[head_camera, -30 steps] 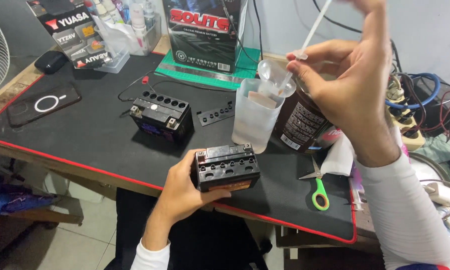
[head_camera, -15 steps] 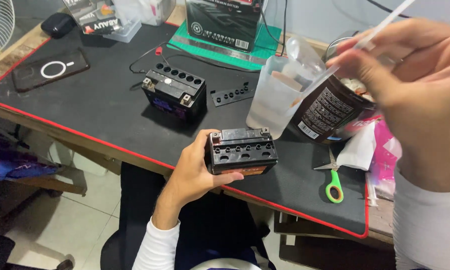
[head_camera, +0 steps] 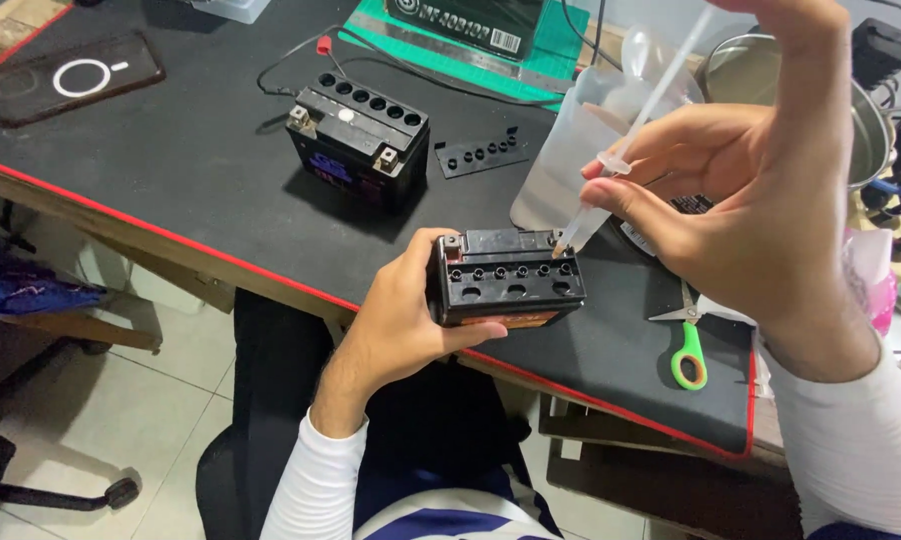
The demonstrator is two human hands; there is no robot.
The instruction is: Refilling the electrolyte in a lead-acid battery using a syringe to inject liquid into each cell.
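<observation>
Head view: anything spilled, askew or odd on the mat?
No spill visible. The battery in the left hand hangs over the desk edge, unsupported by the mat. The right hand holds a syringe, its tip at the end cell hole. A cap strip lies loose beside the second battery.

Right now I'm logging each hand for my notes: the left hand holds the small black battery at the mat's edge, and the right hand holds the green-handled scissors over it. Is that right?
Not quite. In the head view the right hand holds a clear syringe, its tip at the small black battery that the left hand holds. The green-handled scissors lie untouched on the mat.
</observation>
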